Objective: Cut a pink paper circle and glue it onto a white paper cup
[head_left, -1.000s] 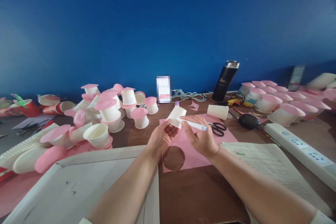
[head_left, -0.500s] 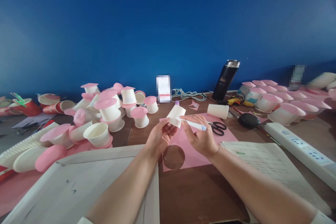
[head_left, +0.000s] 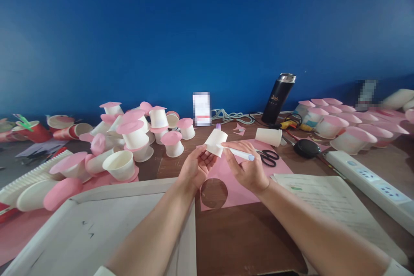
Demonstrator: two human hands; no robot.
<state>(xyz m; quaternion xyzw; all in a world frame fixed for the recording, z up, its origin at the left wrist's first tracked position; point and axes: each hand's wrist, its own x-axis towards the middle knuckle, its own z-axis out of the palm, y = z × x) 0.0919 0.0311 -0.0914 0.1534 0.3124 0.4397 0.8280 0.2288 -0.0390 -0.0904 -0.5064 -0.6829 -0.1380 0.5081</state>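
My left hand is closed on a white paper cup, holding it tilted near the middle of the table by its lower edge. In my right hand is a white marker pen with a pale purple end, its tip side against the cup's wall. Whether the tip has left a mark I cannot tell. A small purple cap shows just behind the cup. Below both hands lies a pink paper sheet with a round hole cut in it. Black-handled scissors rest beside my right hand.
On the left stand many white cups with pink paper tops and a white board. To the right are a lying white cup, a black flask, a power strip, a written paper and more pink-topped cups.
The cup in my left hand has tilted very slightly. Otherwise both hands hold nearly the same place, with the pen still at the cup.
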